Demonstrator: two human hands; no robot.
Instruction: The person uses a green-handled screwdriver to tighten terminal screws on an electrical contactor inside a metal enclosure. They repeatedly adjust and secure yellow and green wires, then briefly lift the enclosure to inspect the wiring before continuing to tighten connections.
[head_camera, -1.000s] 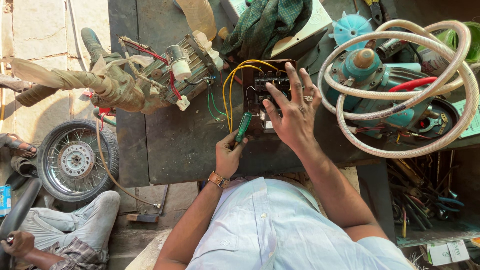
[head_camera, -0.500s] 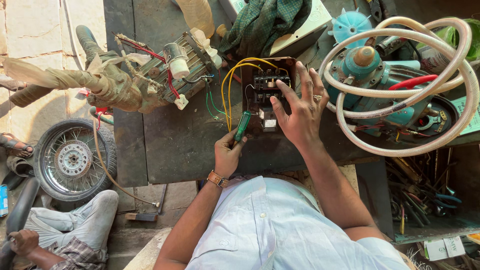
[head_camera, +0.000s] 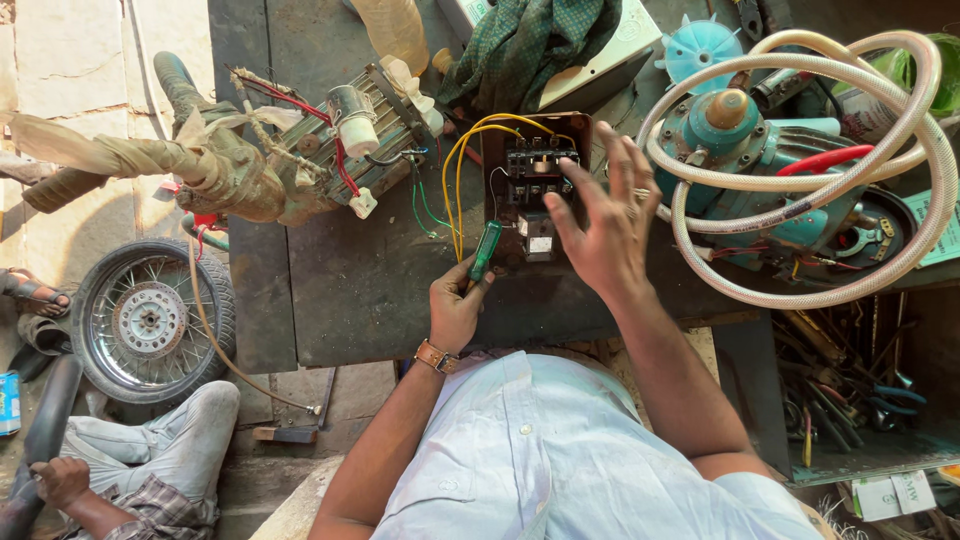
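Observation:
My left hand (head_camera: 457, 305) grips a green-handled screwdriver (head_camera: 485, 251) whose tip points up toward an open brown switch box (head_camera: 533, 165) on the dark workbench (head_camera: 340, 290). Yellow wires (head_camera: 460, 175) arc out of the box's left side. My right hand (head_camera: 600, 225) is spread over the box, fingers apart, touching its black terminal block (head_camera: 540, 160). A small white-labelled part (head_camera: 537, 243) sits at the bottom of the box, under my right thumb.
A dirty electric motor (head_camera: 330, 140) wrapped in rags lies at left. A teal pump (head_camera: 760, 150) ringed by clear hose (head_camera: 800, 290) sits at right. A green cloth (head_camera: 530, 40) covers a white box. A spoked wheel (head_camera: 150, 320) and a seated person (head_camera: 150, 460) are on the floor left.
My right hand has shifted slightly over the switch box, fingers moving across the terminal block. My left hand keeps the screwdriver in about the same place.

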